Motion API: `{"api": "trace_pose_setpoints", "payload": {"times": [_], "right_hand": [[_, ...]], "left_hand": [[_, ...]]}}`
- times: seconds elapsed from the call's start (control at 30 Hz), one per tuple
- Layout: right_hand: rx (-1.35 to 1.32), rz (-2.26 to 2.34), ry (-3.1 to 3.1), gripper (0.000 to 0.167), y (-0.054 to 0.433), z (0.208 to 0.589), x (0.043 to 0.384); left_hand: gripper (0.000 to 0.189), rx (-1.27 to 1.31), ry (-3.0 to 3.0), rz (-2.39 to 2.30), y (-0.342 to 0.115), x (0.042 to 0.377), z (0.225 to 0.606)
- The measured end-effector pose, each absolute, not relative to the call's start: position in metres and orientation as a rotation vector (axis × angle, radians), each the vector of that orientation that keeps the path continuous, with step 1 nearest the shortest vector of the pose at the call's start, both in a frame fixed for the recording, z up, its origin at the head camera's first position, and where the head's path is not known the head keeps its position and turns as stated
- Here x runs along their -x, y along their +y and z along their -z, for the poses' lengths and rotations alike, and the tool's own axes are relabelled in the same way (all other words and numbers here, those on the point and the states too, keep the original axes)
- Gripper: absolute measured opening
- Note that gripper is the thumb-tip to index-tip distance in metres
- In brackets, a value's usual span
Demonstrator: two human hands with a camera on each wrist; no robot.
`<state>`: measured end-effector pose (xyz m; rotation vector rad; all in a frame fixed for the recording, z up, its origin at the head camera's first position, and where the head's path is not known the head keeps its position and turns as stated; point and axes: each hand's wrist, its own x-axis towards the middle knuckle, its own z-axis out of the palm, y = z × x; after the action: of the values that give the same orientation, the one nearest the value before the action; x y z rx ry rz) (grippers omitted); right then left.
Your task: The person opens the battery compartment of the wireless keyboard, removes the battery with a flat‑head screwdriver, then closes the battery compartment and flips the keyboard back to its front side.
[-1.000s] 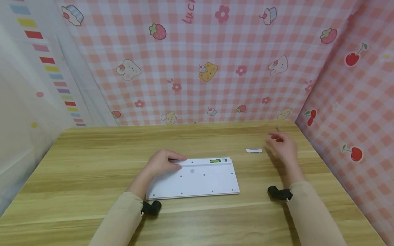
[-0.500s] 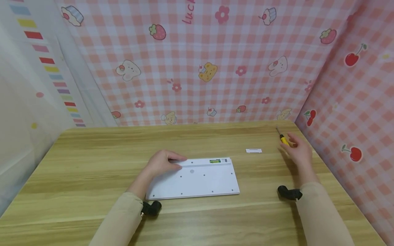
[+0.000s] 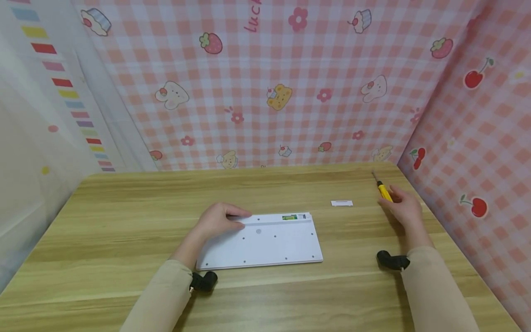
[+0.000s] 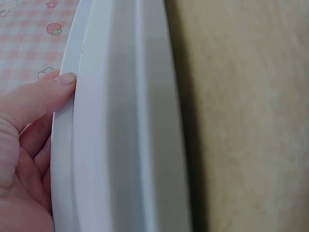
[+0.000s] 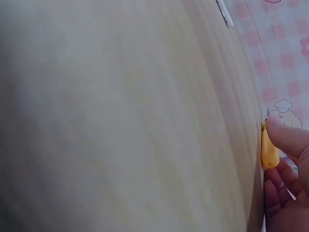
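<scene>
A white keyboard [image 3: 265, 246] lies underside up, with its battery slot uncovered and a green battery [image 3: 289, 217] in it. My left hand [image 3: 217, 220] grips the keyboard's far edge near its left end, thumb on the underside and fingers behind the edge, as the left wrist view shows. Far to the right, a screwdriver [image 3: 384, 192] with a yellow handle and black collar lies pointing away. My right hand [image 3: 406, 210] has thumb and fingers about its handle; in the right wrist view the thumb [image 5: 282, 130] touches the handle and part of the grip is hidden.
A small white battery cover [image 3: 342, 203] lies on the wooden table [image 3: 145, 230], between the keyboard and the screwdriver. A pink checked cloth [image 3: 257, 92] hangs along the back edge, and another stands at the right side.
My right hand has moved right from beside the battery cover to the screwdriver's handle, then slightly nearer me. The screwdriver, keyboard and left hand have stayed in place.
</scene>
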<state>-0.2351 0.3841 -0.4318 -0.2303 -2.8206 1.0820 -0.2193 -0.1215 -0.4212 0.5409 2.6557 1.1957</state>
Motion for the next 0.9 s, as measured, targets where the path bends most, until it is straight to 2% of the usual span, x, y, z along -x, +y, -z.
{"api": "trace_pose_setpoints", "payload": {"times": [0.57,0.9], "right_hand": [[0.363,-0.964,-2.798,0.043,0.386,0.434,0.236],[0.375,-1.157,-2.643,0.039,0.380,0.430,0.226]], "left_hand": [[0.029,-0.558,2.662,-1.186,-0.122,0.220,0.422],[0.030,-0.547,2.655,-1.186,-0.123,0.220,0.423]]}}
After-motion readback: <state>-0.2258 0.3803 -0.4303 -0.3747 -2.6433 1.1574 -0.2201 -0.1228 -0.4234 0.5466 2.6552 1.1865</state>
